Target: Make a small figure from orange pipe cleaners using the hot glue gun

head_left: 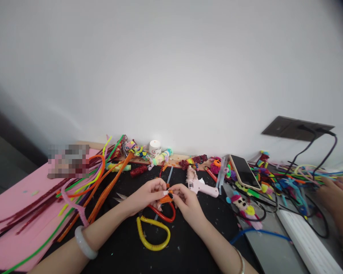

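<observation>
My left hand [147, 196] and my right hand [187, 199] meet over the black work surface, fingertips pinched on a small orange pipe-cleaner piece [166, 198]. Fingers partly cover it, so its full shape is hidden. Right below lie scissors [154, 247] with one red and one yellow handle loop; their blades point left under my left wrist. A pale pink glue gun [205, 188] rests just to the right of my right hand. Bundled orange pipe cleaners [110, 192] lie left of my left forearm.
Red, green and yellow pipe cleaners [36, 203] spread over a pink board [5, 236]. Along the wall stand a white cup [154, 147] and several fuzzy figures. To the right are a phone [245, 173], a small doll [241, 203], a white power strip [308, 243], cables and another person's hand [335, 201].
</observation>
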Demonstrator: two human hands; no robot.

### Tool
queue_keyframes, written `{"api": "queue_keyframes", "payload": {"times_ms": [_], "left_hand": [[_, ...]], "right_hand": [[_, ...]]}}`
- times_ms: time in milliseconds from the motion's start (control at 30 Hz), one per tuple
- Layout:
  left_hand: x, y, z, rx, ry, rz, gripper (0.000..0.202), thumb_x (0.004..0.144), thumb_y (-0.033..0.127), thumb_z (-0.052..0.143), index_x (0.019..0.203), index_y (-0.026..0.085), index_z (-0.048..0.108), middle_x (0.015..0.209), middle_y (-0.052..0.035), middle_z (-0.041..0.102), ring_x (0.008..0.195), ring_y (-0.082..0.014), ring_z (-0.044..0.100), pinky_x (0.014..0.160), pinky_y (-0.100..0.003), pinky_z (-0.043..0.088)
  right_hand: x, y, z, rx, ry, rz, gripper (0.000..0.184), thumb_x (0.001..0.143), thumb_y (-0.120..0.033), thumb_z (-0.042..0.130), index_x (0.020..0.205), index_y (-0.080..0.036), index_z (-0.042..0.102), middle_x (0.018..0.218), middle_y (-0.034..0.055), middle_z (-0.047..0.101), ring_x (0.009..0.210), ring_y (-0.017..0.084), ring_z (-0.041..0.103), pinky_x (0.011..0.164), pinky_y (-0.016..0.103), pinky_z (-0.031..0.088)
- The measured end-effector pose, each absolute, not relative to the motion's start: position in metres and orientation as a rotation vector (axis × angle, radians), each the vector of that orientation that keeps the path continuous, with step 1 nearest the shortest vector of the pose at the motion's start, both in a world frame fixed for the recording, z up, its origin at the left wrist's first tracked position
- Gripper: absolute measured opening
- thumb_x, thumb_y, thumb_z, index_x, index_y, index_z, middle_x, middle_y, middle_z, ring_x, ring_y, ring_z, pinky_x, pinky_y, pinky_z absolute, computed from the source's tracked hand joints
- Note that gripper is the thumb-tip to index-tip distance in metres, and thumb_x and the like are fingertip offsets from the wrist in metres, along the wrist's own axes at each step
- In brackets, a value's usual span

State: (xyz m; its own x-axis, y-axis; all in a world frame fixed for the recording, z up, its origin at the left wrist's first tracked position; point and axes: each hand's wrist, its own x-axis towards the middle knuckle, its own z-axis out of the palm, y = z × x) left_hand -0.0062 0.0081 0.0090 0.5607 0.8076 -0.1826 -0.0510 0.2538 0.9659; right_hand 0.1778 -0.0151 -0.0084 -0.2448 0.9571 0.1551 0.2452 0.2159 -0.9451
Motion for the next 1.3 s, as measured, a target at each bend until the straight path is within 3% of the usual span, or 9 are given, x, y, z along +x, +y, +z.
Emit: {"api": "queue_keyframes", "payload": {"times_ms": [333,567,867,1067,1200,1300], "left_hand": [[-0.006,0.009,0.007,1.123,0.758,0.672,0.024,0.08,0.037,0.065,0.086,0.018,0.051,0.064,0.0063,0.054,0.049,-0.0072,0.057,0.05,-0.018,0.047],[-0.005,0.008,0.015,1.015,0.785,0.685,0.025,0.076,0.033,0.07,0.084,0.017,0.053,0.067,0.0057,0.054,0.057,-0.0085,0.059,0.061,-0.025,0.054],[-0.008,0.011,0.011,0.927,0.678,0.702,0.022,0.079,0.029,0.069,0.084,0.017,0.052,0.074,0.0025,0.058,0.061,-0.009,0.062,0.065,-0.024,0.053],[-0.006,0.009,0.011,0.975,0.745,0.723,0.026,0.08,0.037,0.067,0.089,0.017,0.054,0.081,0.0001,0.061,0.07,-0.0119,0.063,0.069,-0.028,0.053],[-0.002,0.004,0.01,1.141,0.764,0.822,0.03,0.07,0.028,0.076,0.087,0.017,0.055,0.081,0.0013,0.06,0.07,-0.0114,0.059,0.065,-0.025,0.049],[0.001,0.002,0.008,1.213,0.774,0.884,0.027,0.07,0.026,0.075,0.084,0.016,0.056,0.079,0.0013,0.061,0.072,-0.0118,0.059,0.07,-0.026,0.048]], "right_hand": [[0.176,-0.013,-0.007,-1.166,-1.526,1.166,0.008,0.082,-0.026,0.055,0.077,-0.02,0.058,0.061,-0.004,0.054,0.047,0.01,0.048,0.044,0.021,0.037],[0.178,-0.013,-0.01,-1.174,-1.498,1.22,0.022,0.089,-0.037,0.047,0.084,-0.019,0.057,0.051,-0.006,0.048,0.04,0.01,0.043,0.039,0.02,0.033],[0.177,-0.015,0.001,-1.079,-1.486,1.259,0.016,0.08,-0.031,0.062,0.091,-0.02,0.059,0.075,-0.0002,0.06,0.058,0.012,0.053,0.047,0.021,0.042],[0.176,-0.013,-0.002,-1.111,-1.421,1.235,0.014,0.077,-0.03,0.063,0.086,-0.02,0.058,0.072,-0.0008,0.061,0.058,0.013,0.056,0.05,0.023,0.045],[0.175,-0.014,-0.002,-1.143,-1.431,1.152,0.011,0.077,-0.028,0.062,0.081,-0.019,0.059,0.069,-0.0013,0.061,0.057,0.013,0.055,0.053,0.025,0.046],[0.175,-0.015,-0.001,-1.156,-1.447,1.119,0.009,0.077,-0.028,0.061,0.079,-0.019,0.059,0.069,-0.0012,0.062,0.056,0.013,0.055,0.054,0.025,0.045]]}}
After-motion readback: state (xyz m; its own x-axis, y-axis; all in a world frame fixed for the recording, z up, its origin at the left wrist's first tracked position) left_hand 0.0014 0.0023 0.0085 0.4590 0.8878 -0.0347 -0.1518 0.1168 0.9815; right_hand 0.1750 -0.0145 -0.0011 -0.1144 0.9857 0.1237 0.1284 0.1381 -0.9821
